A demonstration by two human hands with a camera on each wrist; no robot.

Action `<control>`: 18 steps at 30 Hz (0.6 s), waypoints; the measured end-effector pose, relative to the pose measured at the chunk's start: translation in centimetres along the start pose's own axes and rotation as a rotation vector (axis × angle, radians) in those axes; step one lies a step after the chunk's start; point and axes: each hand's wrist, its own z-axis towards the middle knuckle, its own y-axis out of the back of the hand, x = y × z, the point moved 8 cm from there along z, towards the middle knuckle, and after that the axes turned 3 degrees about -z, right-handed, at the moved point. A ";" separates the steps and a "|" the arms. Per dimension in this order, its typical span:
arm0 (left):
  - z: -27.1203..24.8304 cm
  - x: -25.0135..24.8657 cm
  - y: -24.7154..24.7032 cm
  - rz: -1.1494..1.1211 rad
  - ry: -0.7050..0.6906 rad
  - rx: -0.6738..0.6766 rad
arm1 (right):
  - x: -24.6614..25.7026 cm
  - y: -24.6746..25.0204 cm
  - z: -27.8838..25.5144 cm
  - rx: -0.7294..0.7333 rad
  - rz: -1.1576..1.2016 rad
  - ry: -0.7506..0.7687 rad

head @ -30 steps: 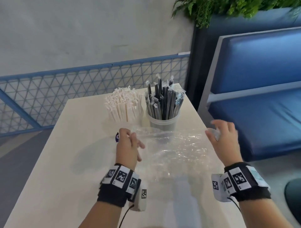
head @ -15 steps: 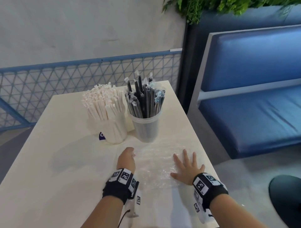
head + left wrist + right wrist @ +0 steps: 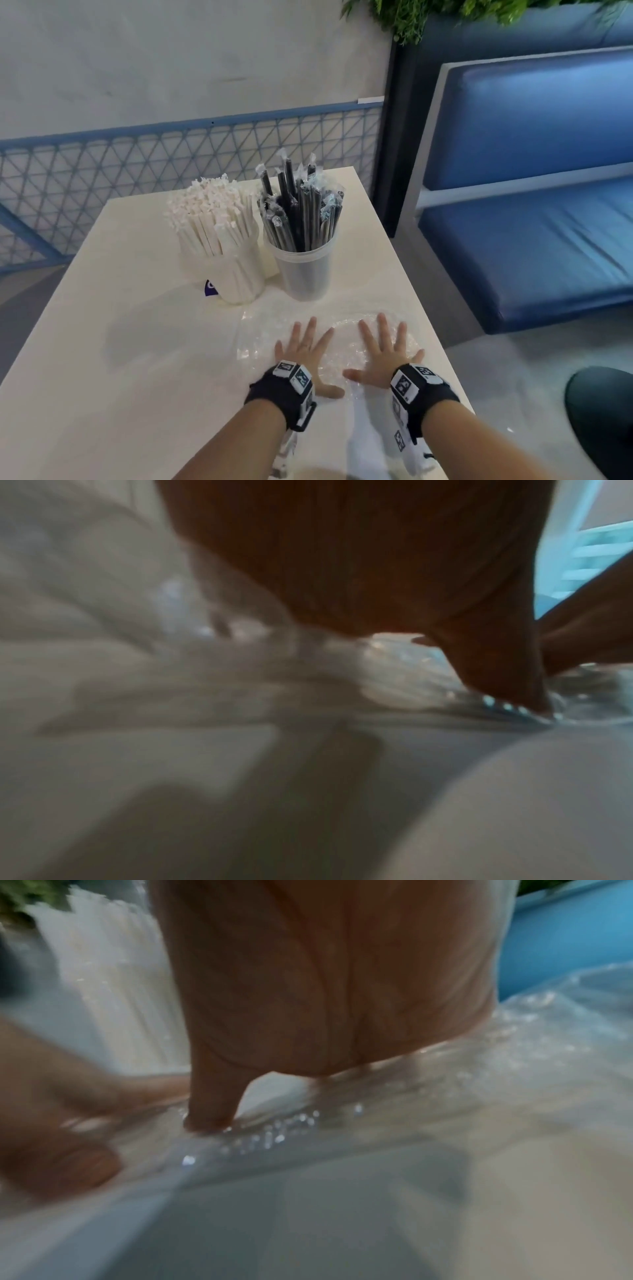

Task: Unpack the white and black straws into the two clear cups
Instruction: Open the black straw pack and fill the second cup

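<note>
Item: emptied clear plastic packaging bag, crinkled, lying on the near right part of the pale rectangular tabletop.

Change: a second ago the bag was lifted and stretched between both hands; half a second ago only the right palm was down; both palms now press it flat.

Left hand: fingers straight and spread, resting on the bag, gripping nothing.

Right hand: likewise flat and spread, thumb beside the left thumb.

White paper-wrapped straws: upright in the far left clear plastic cup.

Black film-wrapped straws: upright in the clear cup just right of it.

Status, judged: unpacking looks complete; only the wrapper remains to tidy.
</note>
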 end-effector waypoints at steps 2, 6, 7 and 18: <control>0.0 1.3 0.0 -0.015 0.006 -0.015 | -0.3 0.3 0.1 -0.012 0.023 0.015; 0.0 2.5 0.2 -0.015 0.023 -0.055 | -1.9 0.3 -0.1 -0.055 0.038 -0.003; -0.1 2.7 0.4 -0.011 0.032 -0.069 | -2.3 0.4 -0.2 -0.063 0.034 -0.014; -7.7 4.5 15.4 -0.723 -0.056 -0.815 | 3.1 9.5 -6.6 -0.315 0.238 0.189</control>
